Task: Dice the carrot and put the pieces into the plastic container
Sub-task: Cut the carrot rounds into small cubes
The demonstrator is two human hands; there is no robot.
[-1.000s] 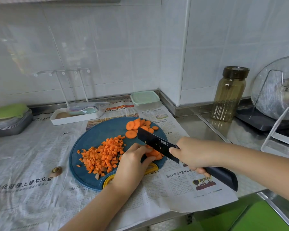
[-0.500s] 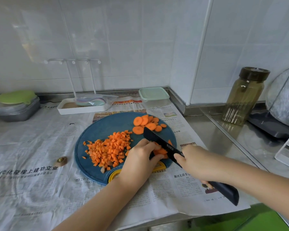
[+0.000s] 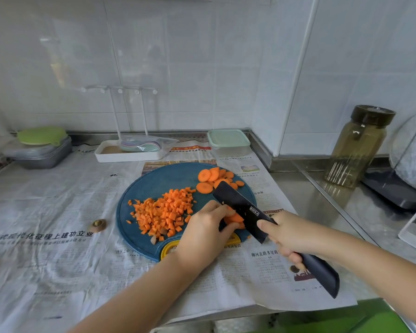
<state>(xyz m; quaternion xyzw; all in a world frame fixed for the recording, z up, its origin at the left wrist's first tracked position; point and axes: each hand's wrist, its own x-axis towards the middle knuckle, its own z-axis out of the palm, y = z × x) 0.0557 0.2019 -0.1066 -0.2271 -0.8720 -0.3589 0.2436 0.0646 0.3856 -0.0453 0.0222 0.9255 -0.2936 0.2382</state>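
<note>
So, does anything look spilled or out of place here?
Only small things: a cut-off carrot end lies on the newspaper left of the blue cutting board, and a few dice lie apart from the pile. Nothing else stands out.

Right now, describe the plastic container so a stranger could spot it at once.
Find the round blue cutting board on the newspaper, then look behind it to the tiled wall corner. The plastic container sits there: a low clear box with a pale mint lid, unlike the white tray on its left or the tall brown jar further right.
</note>
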